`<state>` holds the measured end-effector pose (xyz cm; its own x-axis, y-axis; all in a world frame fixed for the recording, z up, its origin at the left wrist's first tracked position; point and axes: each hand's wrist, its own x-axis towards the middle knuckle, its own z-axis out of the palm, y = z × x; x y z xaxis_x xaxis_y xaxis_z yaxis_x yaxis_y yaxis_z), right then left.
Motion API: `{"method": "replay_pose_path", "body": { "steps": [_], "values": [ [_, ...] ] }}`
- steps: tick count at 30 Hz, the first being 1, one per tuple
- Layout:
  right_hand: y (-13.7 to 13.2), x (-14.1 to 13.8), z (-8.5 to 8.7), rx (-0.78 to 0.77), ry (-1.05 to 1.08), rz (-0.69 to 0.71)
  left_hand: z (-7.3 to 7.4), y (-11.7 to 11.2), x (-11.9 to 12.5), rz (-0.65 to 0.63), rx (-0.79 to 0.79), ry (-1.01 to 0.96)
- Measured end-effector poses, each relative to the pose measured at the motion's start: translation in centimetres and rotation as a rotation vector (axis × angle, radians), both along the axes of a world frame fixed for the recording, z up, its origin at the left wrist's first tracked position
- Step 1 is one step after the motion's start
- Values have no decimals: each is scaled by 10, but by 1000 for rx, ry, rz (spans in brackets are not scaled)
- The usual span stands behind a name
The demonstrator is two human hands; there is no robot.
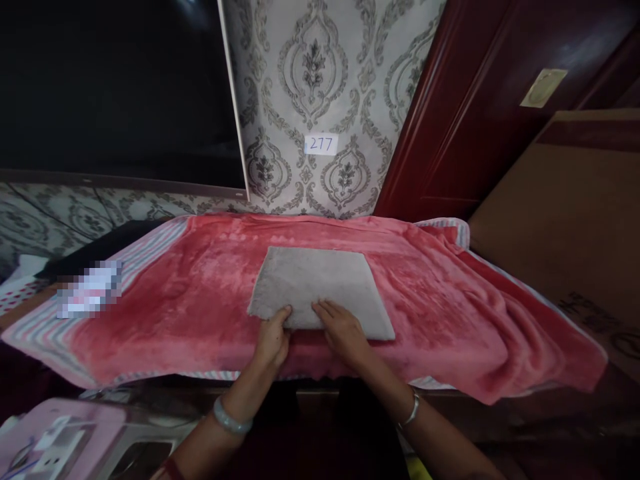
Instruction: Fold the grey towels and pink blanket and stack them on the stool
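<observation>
A flat, roughly rectangular grey cloth (320, 277) with a soft nap lies on a pink plush blanket (175, 293). At its near edge, my left hand (273, 339) is closed on the cloth, with the thumb on top and the other fingers hidden below. My right hand (343, 330) rests on the cloth just to the right, its fingers stretched out and lying flat on the surface. Whether the cloth is folded in layers cannot be made out.
Behind the blanket stand a patterned wall with a paper label (321, 144) and a dark television (120, 93). A large cardboard box (565, 220) is at the right. A pink plastic item (95, 417) sits at lower left.
</observation>
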<state>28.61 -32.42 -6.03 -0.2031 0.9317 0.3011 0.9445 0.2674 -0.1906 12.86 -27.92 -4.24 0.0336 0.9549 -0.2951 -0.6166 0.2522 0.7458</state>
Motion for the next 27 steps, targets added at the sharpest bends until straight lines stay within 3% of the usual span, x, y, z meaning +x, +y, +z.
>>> {"method": "replay_pose_path", "body": {
  "steps": [2, 5, 9, 11, 12, 15, 17, 21, 27],
  "values": [
    [-4, -8, 13, 10, 2, 26, 10, 0, -9, 16, 5, 4],
    [-17, -27, 30, 21, 16, 130, 19, -1, -41, 35, -1, 53],
    [-14, -31, 43, -78, 158, 343, 9, 2, -97, -11, -69, 190],
    [12, -16, 46, -121, 244, 298, -1, 4, -115, -10, -102, 221],
    [30, -6, 47, -116, 270, 207, -5, 4, -119, 9, -131, 229],
    [95, 28, 49, -147, 277, -78, -11, 3, -119, 74, -232, 243],
    [133, 44, 48, -188, 272, -173, -9, 0, -114, 62, -259, 249],
    [179, 55, 37, -266, 276, -217, -2, -7, -109, 71, -261, 194],
    [207, 51, 21, -408, 286, -189, -4, -10, -108, 123, -286, 115]
  ]
}}
